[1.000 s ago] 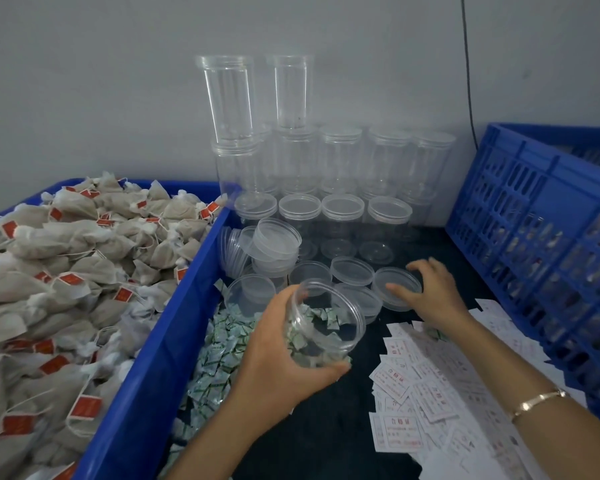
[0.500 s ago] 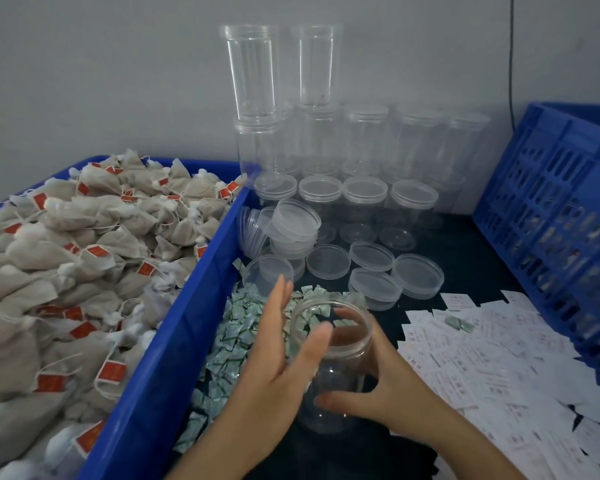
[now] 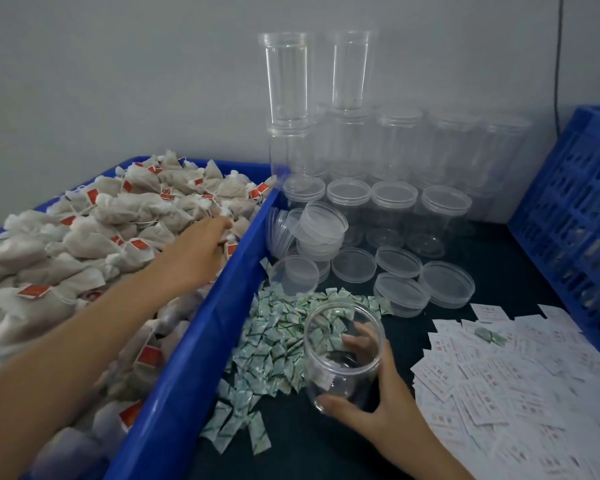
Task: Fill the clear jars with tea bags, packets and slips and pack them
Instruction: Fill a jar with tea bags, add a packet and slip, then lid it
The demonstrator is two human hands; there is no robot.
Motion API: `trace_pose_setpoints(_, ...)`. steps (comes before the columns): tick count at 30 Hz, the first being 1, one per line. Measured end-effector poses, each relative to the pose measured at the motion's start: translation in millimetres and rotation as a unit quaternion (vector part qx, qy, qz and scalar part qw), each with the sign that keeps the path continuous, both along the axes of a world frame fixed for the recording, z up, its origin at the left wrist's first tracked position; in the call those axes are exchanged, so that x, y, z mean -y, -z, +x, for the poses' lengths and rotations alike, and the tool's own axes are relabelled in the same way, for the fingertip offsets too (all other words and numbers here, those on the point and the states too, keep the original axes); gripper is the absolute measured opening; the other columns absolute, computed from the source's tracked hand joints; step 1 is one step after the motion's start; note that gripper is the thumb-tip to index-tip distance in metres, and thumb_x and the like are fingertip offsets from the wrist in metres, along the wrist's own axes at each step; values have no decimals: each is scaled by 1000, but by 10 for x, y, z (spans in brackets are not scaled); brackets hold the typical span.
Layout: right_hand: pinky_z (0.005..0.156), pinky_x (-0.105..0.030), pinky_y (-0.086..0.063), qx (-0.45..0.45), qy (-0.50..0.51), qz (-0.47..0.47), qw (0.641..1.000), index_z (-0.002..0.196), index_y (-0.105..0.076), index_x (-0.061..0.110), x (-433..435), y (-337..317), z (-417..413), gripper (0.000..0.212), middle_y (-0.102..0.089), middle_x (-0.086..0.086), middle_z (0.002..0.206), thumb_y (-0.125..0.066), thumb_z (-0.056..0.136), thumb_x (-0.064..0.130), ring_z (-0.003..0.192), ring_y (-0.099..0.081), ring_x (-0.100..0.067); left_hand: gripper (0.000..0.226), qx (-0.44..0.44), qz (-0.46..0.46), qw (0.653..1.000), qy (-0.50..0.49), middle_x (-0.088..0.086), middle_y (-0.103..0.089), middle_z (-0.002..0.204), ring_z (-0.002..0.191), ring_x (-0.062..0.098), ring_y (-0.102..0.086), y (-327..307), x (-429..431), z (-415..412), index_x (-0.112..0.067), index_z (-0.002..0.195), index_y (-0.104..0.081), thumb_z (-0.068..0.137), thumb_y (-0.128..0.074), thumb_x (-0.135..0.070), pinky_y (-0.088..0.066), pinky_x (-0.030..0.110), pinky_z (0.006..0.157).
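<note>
While right hand grips the upright, mouth-up jar, left hand lies flat on tea bags.

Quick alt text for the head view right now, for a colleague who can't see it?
The right hand grips an open clear jar on the dark table, while the left hand reaches into the blue bin of tea bags. Green packets, white slips, loose lids and stacked jars lie around.
</note>
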State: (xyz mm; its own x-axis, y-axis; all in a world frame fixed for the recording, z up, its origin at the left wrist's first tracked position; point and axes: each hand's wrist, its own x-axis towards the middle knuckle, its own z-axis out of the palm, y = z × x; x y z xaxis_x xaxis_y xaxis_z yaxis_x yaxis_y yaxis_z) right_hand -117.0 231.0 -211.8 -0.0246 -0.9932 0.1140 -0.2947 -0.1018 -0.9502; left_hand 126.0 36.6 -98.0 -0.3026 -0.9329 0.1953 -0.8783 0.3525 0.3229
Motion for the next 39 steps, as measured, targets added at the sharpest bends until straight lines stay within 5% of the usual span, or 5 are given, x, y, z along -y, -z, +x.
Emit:
trace_pose_setpoints(7,97,-1,-35,-4,0,-1,1000,136,-25,65,11,32,-13,100,-49,30,134,-88,58,63,126,-51,6,56,58,148,987,13,0,1,162,148,21,0,435,408,-100,-23,153,-6,104,-32,-30,-6,48,116)
trace_pose_setpoints(12,98,-3,-38,-5,-6,2,1000,137,-24,64,35,44,-34,103,-49,28,135,-90,57,62,128,-50,4,28,-36,47,998,-12,22,-49,127,116,33,-48,480,557,-189,-2,124,-52,100,-42,-11,-38,42,94)
trace_pose_setpoints(21,100,-18,-41,-14,-2,4,1000,136,-24,66,35,35,-39,104,-49,29,135,-90,55,65,127,-51,4,6,-46,-87,991,-95,10,-49,98,95,26,-51,149,445,-103,-12,78,-68,82,-72,-13,-40,34,74)
trace_pose_setpoints(32,97,-5,-39,-13,-2,8,1000,131,-23,70,19,0,-32,100,-47,34,134,-88,55,67,127,-49,8,14,-439,156,881,82,21,-67,88,80,25,-70,-717,-463,-477,7,90,-55,88,-61,-5,-57,22,55)
trace_pose_setpoints(39,98,-4,-38,-1,-15,8,1000,138,-23,61,18,0,-17,103,-48,31,136,-89,59,62,127,-49,8,15,-244,184,927,218,-4,-72,88,83,4,-68,-491,-820,-604,-18,91,-66,78,-73,-18,-54,16,73)
